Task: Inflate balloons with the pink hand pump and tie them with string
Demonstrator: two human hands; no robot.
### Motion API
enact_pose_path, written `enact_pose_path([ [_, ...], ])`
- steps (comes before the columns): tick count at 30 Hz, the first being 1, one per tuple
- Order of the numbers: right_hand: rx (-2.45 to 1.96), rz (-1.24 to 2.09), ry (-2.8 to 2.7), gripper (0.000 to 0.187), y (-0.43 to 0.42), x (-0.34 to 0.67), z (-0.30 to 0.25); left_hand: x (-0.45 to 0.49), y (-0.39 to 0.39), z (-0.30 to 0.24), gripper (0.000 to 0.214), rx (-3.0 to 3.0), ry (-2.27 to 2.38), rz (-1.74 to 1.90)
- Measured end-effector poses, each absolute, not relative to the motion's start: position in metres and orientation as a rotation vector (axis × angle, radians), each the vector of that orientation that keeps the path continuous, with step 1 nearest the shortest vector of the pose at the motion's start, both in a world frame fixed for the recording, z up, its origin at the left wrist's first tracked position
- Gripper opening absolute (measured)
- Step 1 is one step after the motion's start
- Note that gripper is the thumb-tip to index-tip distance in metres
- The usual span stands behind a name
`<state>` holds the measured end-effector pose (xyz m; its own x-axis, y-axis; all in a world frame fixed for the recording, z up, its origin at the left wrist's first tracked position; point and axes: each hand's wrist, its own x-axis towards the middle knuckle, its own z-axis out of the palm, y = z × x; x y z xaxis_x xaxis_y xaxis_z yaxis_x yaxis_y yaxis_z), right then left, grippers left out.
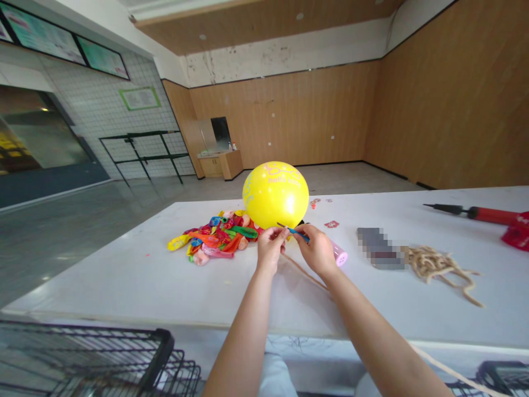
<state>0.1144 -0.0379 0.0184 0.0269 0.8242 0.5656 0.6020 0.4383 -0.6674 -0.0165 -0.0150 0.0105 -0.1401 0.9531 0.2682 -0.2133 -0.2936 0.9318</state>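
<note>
A yellow inflated balloon [276,194] with pink print rests on the table just beyond my hands. My left hand [271,247] is closed in a pinch below the balloon, on a beige cord [303,270] that trails right under my right forearm. Whether the balloon's neck is in that pinch too is hidden. My right hand [317,249] is closed around blue-handled scissors [298,234], their dark tip pointing left over my left fingertips. A pink cylinder [339,255] lies partly hidden behind my right hand.
Several uninflated balloons [221,236] are heaped left of my hands on the white table [165,292]. To the right lie a blurred-out dark object [378,248], a bundle of cord [433,263] and a red-and-black pump [483,214]. A black wire cart [103,353] stands at front left.
</note>
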Motion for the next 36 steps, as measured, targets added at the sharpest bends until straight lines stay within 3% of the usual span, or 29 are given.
enact_pose_path([
  [13, -1.231, 0.169, -1.664, 0.015, -0.042, 0.115, 0.018, -0.018, -0.01, 0.005, 0.03, 1.336, 1.021, 1.774],
  [28, -1.015, 0.383, -1.195, 0.025, -0.028, 0.12, 0.007, -0.018, -0.003, -0.01, 0.031, 1.437, 1.101, 1.72],
  [32, -1.212, 0.305, -1.17, 0.025, -0.018, 0.144, 0.015, -0.021, -0.005, -0.01, 0.018, 1.684, 1.156, 1.786],
  [36, -1.704, 0.145, -1.413, 0.018, -0.009, 0.189, 0.026, -0.021, -0.007, -0.008, 0.013, 1.854, 1.155, 1.749],
])
